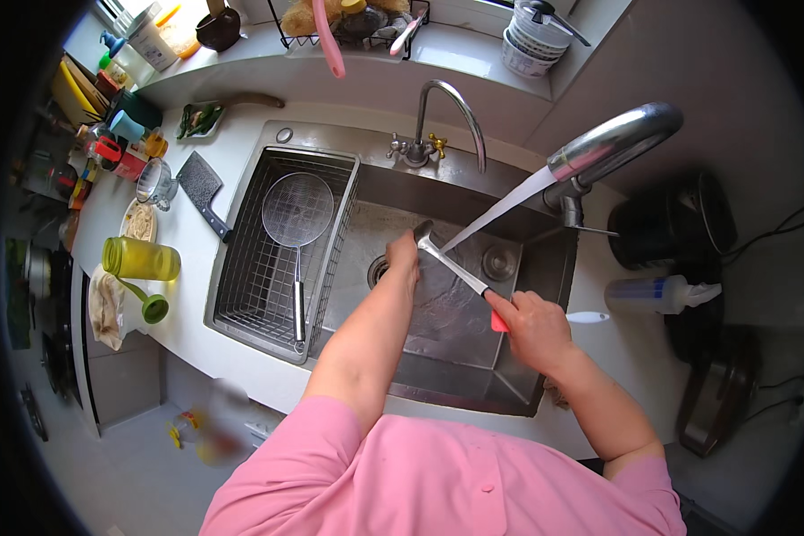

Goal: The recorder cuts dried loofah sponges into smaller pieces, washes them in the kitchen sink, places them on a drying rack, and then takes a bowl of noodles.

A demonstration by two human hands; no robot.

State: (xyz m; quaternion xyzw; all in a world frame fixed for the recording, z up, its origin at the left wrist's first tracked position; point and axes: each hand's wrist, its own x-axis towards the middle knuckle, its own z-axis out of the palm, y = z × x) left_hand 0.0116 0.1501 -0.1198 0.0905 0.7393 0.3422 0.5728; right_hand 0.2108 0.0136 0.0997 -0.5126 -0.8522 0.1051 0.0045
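A metal ladle [454,266] lies slantwise over the stainless steel sink [435,345], its bowl end up and to the left. My right hand [539,328] grips its handle, and a red part shows beneath the fingers. At the bowl end is my left hand [402,256], touching the ladle; its fingers are partly hidden, so their hold cannot be made out. Water runs from the large chrome faucet [613,144] down onto the ladle near its bowl. A wire basket [241,268] fills the sink's left side and holds a round wire skimmer [298,210].
A cleaver [204,187] lies left of the sink, near a glass cup [156,182] and a yellow-green bottle [142,258]. A smaller faucet [418,151] rises behind the basin. To the right stand a black appliance [666,218] and a plastic bottle [643,295].
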